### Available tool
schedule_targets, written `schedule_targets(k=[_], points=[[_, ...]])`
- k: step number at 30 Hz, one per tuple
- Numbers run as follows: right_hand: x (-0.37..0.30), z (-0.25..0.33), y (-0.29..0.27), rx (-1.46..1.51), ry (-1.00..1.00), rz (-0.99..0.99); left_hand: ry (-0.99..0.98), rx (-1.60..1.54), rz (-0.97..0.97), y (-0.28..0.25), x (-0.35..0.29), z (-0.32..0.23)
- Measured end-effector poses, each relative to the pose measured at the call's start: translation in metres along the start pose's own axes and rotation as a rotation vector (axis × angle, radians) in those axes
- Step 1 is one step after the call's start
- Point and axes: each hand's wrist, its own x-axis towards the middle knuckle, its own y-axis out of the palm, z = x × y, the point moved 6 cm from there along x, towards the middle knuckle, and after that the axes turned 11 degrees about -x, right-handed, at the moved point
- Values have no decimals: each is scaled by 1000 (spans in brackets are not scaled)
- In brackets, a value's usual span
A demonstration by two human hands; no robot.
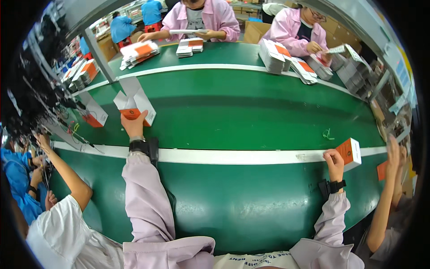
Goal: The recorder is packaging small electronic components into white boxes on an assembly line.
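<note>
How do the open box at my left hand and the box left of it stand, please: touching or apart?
Apart: the head view shows green surface between the open box and the box to its left.

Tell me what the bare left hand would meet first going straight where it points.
The left hand would likely first meet the open orange-and-white cardboard box it seems to touch; depth is unclear.

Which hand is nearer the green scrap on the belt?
Right. The right hand is just on the near side of the green scrap; the left hand is far to its left, at an open box.
</note>
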Motion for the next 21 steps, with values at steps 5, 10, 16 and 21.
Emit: schedule_targets(k=[5,10,16,21], points=[[1,-1,-4,-59,-32,22,-122,-350,470,85,-96,-59],[-3,32,31,100,-176,213,-30,-277,835,129,-242,-122],[-23,72,75,250,-190,420,9,-352,1024,123,-320,-155],[-22,47,80,673,40,449,-394,-646,1130,145,-338,-158]])
